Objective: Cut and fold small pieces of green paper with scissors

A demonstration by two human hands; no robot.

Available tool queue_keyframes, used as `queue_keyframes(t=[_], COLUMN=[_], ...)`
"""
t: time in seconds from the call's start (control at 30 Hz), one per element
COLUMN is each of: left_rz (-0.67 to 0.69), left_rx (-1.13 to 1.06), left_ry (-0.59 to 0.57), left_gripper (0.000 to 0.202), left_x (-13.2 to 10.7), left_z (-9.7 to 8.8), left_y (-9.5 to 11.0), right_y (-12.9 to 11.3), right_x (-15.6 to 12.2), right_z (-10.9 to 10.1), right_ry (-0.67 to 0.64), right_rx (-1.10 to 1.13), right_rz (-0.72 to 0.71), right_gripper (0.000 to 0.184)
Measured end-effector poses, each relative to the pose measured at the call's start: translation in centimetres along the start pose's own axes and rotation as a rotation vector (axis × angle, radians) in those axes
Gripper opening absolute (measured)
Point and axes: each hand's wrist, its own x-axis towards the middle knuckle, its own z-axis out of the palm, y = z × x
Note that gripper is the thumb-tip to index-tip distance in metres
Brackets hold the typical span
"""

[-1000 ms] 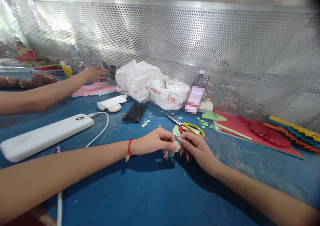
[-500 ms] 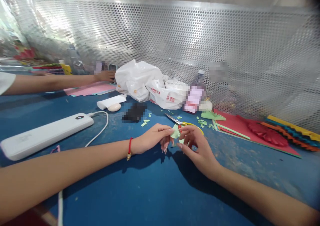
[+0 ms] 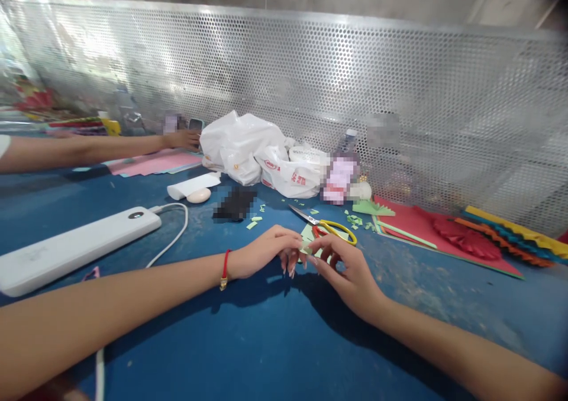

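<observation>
My left hand (image 3: 277,248), with a red bracelet at the wrist, pinches a small light green paper piece (image 3: 306,247) between thumb and fingers. From the other side, my right hand (image 3: 344,265) has its thumb and forefinger closed at the same piece, which the fingers partly cover. Just behind the hands, scissors (image 3: 331,228) with yellow and red handles lie on the blue table (image 3: 248,336), their blades parted slightly. More light green paper (image 3: 309,232) shows beneath the scissors. Green paper scraps (image 3: 355,219) are scattered beyond them.
A white power strip (image 3: 84,244) with a cable lies at left. White plastic bags (image 3: 244,141) stand at the back, near a dark blurred object (image 3: 235,204). Red paper (image 3: 403,217) and folded coloured strips (image 3: 510,235) lie at right. Another person's hand (image 3: 184,139) reaches in at left.
My right hand has come closer to my left, and its fingertips now meet at the green paper piece. More of the scissors' handles shows. The view has shifted slightly.
</observation>
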Motion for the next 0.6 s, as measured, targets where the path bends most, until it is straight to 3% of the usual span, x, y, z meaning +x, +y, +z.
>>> queue_keyframes(t=[0.23,0.6], left_rz=[-0.006,0.112], left_rx=[0.052,0.144], left_ry=[-0.034,-0.024], left_gripper=[0.024,0.022], left_x=[-0.25,-0.85], left_z=[-0.08,0.15], left_y=[-0.01,0.17], right_y=[0.49,0.43], right_x=[0.30,0.11], right_z=[-0.09,-0.13], right_ry=[0.051,-0.035], right_rx=[0.015,0.041], right_rz=[-0.001,-0.102], right_gripper=[0.010,0.008])
